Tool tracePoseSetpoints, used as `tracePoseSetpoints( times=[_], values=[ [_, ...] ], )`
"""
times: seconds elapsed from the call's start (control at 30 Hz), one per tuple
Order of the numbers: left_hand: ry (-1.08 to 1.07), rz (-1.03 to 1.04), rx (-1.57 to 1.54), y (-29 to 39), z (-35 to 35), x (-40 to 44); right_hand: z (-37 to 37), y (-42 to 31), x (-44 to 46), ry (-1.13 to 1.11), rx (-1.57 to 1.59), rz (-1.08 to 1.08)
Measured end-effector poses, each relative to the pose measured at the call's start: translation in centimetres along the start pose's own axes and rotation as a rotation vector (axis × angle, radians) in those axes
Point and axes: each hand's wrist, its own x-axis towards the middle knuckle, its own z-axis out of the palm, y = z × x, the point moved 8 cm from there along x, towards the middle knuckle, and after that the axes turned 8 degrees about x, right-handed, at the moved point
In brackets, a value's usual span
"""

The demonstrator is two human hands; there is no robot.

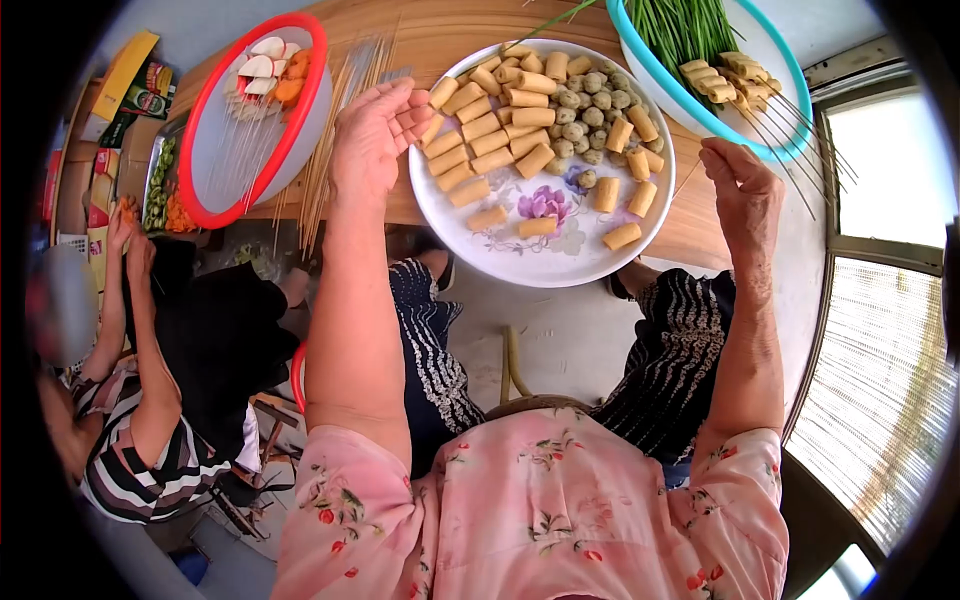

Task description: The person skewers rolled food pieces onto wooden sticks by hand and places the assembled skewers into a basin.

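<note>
To the far side of the left hand [375, 145], a red-rimmed basin [317, 75] is filled partly with white and orange slices [262, 68]; thin sticks [318, 200] are strewn between basin and hand. The left hand is held loosely open, fingers half curled at the plate's edge, with nothing seen in it. Between the hands, a white plate [545, 276] is set on the wooden table [700, 222]. Short tan rolls [491, 142] — smooth, cylindrical, blunt-ended — are crowded nearest the left hand, while speckled grey-green balls [574, 132] are heaped toward the right; a purple flower [543, 205] is left showing. The right hand [745, 190] is kept just beyond the rim, fingertips drawn together; whether anything is pinched cannot be told. Beyond it, green stalks [690, 30] and loaded skewers [742, 80] are held in a teal-rimmed basin [804, 108].
</note>
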Motion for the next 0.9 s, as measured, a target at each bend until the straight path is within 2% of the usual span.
tracePoseSetpoints(
  times=[0.1, 0.2, 0.27, 0.3, 0.4, 0.47, 0.53, 0.7, 0.8, 0.9],
  values=[
    [0.196, 0.037, 0.272, -0.5, -4.8, 0.6, 1.8, -1.2, -0.4, -0.122, 0.044, 0.078],
    [0.263, 0.037, 0.649, -2.2, -9.2, 1.7, 3.4, -1.7, -0.5, -0.191, 0.116, 0.062],
    [0.356, 0.209, 1.043, -3.9, -13.1, 3.6, 4.2, -2.6, -0.5, -0.227, 0.114, 0.066],
    [0.388, 0.087, 1.224, -3.8, -13.3, 2.6, 4.6, -2.8, -0.5, -0.240, 0.128, 0.062],
    [0.503, 0.025, 1.349, -5.9, -17.0, 3.8, 5.6, -3.0, -0.3, -0.277, 0.155, 0.055],
    [0.417, -0.008, 1.328, -7.3, -17.9, 4.2, 6.1, -3.2, -0.4, -0.297, 0.156, 0.043],
    [0.302, -0.049, 1.358, -6.2, -14.8, 2.1, 6.6, -3.2, -0.5, -0.301, 0.195, 0.033],
    [0.359, -0.055, 1.476, -5.3, -13.1, 1.1, 7.5, -4.1, -0.6, -0.346, 0.194, 0.026],
    [0.360, -0.028, 1.393, -4.8, -12.5, 0.6, 7.8, -3.9, -0.6, -0.344, 0.212, 0.037],
    [0.449, 0.015, 1.386, -5.9, -14.0, 2.1, 8.0, -4.2, -0.6, -0.356, 0.201, 0.016]
  ],
)
